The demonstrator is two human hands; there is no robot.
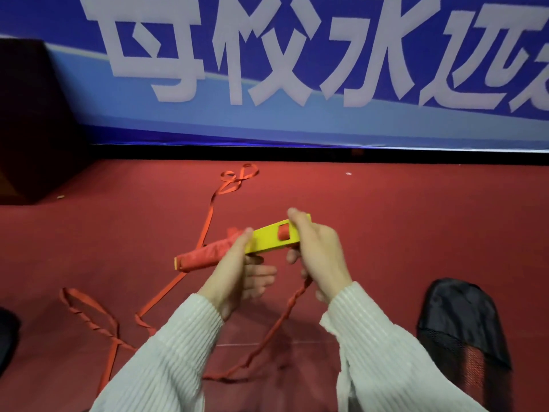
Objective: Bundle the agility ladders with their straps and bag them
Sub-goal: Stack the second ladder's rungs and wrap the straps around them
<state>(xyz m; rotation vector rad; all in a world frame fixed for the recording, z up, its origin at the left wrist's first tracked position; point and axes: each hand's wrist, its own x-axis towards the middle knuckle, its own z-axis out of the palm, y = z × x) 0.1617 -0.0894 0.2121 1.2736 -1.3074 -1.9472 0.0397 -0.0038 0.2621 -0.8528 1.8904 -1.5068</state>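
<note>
Red carpet (386, 221) under a blue banner (297, 120), black bag (463, 319) alongside.

We hold the rungs (269, 237) between both hands above the floor (386, 218); strap (208, 221) trails left and behind, bag (463, 316) lies right, banner (297, 69) stands behind.

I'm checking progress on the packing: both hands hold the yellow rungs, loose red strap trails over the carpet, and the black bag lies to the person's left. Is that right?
Not quite: the black bag lies to the person's right, as the head view shows. The rest stands: the left hand and right hand hold the yellow rungs, and loose red strap trails over the carpet.
</note>
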